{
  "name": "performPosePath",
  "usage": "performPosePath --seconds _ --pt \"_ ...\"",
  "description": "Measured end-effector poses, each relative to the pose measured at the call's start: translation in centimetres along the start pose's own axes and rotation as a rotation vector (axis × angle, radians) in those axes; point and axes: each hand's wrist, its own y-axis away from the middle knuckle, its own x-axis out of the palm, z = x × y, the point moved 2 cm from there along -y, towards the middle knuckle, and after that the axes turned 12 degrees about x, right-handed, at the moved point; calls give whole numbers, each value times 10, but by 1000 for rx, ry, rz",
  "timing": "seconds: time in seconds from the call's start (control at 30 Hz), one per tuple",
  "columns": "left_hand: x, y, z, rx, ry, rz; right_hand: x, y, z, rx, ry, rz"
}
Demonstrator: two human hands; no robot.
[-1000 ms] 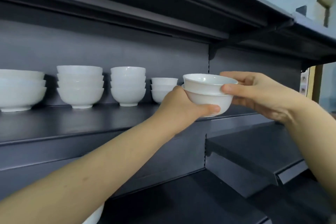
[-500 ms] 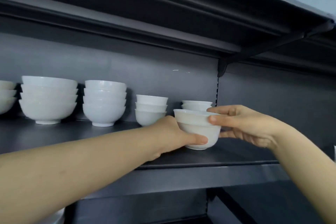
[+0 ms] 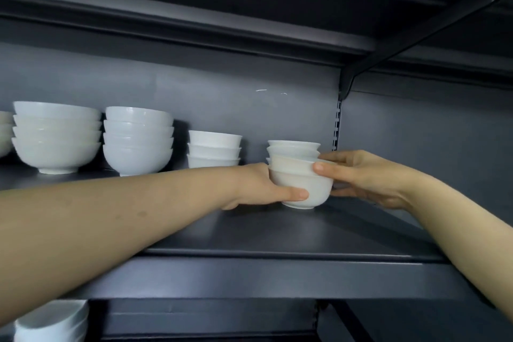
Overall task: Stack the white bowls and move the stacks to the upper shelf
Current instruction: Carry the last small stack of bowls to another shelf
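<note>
Bowl stack [image 3: 301,183]: two nested, pinched between left hand [image 3: 258,189] and right hand [image 3: 369,178], base touching or just off upper shelf [image 3: 277,233], in front of a rear stack [image 3: 293,148]. Placing step. Next: seat flat, then let go.

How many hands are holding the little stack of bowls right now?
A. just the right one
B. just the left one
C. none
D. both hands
D: the left hand cups the held stack of bowls low on one side, and the right hand grips its other side with a thumb at the rim.
</note>
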Motion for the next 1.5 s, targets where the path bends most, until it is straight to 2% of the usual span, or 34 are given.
performPosePath --seconds 0.1,0.2,0.37,0.67,0.83,1.03,1.3,1.5 --pt "2 -5 -3 29 18 32 -7 -3 -1 16 48 -4" --pt "3 -7 0 49 38 71 -8 -3 0 -20 -6 21" --pt "0 -7 9 38 16 4 -6 -4 -4 -38 -68 42" --pt "-11 -5 22 -30 -116 -11 -10 -6 -11 -8 -150 5" --pt "-24 3 29 -40 -147 -42 2 -6 -3 -17 -160 42" --pt "-50 35 36 -57 -161 -7 37 -14 20 37 -38 74" --pt "-80 63 58 -82 -266 -93 61 -28 41 54 63 167" --pt "-87 53 66 -68 -369 0 62 -45 48 78 109 208"
